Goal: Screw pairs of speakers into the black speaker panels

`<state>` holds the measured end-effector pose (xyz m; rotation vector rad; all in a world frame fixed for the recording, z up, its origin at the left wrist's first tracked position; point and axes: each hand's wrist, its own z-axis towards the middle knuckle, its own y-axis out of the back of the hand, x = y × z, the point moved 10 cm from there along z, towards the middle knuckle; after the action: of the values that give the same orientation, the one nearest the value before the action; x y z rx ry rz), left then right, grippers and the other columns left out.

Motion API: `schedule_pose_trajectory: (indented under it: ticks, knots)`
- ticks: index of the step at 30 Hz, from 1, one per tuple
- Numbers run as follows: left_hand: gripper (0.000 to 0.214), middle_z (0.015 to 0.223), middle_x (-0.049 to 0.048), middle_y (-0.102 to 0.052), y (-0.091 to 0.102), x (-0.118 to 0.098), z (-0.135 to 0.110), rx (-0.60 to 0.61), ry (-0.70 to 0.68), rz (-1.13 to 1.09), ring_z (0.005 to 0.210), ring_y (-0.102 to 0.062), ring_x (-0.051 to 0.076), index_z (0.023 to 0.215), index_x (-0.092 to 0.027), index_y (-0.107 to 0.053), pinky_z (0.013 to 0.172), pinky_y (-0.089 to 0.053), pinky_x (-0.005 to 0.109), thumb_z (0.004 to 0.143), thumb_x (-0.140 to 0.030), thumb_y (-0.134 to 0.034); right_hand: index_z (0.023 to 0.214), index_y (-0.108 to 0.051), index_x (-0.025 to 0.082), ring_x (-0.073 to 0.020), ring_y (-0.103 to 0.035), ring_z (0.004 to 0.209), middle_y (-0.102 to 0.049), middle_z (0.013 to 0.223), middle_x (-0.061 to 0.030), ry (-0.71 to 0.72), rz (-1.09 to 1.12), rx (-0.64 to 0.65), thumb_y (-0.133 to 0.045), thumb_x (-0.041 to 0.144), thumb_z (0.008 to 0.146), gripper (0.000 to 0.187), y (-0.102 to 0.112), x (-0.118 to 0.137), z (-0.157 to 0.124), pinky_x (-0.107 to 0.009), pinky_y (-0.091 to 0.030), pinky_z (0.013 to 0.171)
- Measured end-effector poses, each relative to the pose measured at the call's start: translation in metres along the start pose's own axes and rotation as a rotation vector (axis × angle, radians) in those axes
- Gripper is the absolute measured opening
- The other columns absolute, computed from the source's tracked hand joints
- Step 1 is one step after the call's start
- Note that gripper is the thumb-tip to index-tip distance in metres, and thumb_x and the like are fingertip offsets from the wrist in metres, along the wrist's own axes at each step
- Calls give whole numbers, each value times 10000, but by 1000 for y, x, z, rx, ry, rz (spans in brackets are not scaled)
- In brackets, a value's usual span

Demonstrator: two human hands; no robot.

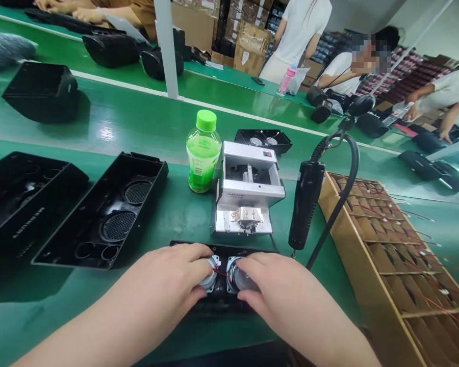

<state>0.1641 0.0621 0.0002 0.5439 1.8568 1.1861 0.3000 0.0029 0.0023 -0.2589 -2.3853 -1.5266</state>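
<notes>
Directly before me lies a black speaker housing (222, 303) with two round speaker drivers set side by side in it. My left hand (181, 272) is closed around the left driver (208, 280), thumb and fingers at its rim. Around the right driver (245, 280) my right hand (265, 280) is closed in the same way. A thin red wire (222, 274) runs between the drivers. Behind the housing stands a silver screw feeder (250, 188). To its right an electric screwdriver (307, 204) hangs from a cable, its tip near my right hand.
A green-capped bottle (203, 153) stands left of the feeder. Open black housings (137, 209) lie at left, another (263, 138) behind. At right a cardboard box (342, 244) holds partitioned parts with red wires. A white post (166, 51) rises beyond; several people work across the bench.
</notes>
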Motion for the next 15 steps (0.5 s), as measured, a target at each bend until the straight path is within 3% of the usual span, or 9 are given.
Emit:
schedule_pose_trajectory:
  ticks: [3, 9, 15]
  knots:
    - [319, 1363, 34, -787, 2, -2, 2, -11, -42, 6, 1127, -810, 332, 1125, -288, -806, 970, -703, 558, 903, -62, -768, 1337, -737, 289, -347, -765, 1157, -800, 1259, -46, -6, 1, 12, -798, 253, 986, 357, -1, 0, 0, -584, -630, 1024]
    - [330, 1250, 17, -835, 8, -2, -3, -171, -143, 41, 1019, -848, 322, 1103, -284, -821, 843, -744, 490, 836, -92, -849, 1305, -742, 303, -315, -773, 1151, -807, 1233, -24, 23, 5, -4, -802, 267, 985, 327, 3, 0, 3, -518, -639, 1016]
    - [372, 1244, -10, -843, 14, -6, -4, -242, -227, 46, 986, -860, 274, 1095, -313, -819, 836, -759, 431, 805, -85, -871, 1368, -718, 270, -319, -786, 1106, -810, 1272, -66, 110, -58, -114, -756, 300, 1015, 357, 9, 5, -6, -470, -663, 921]
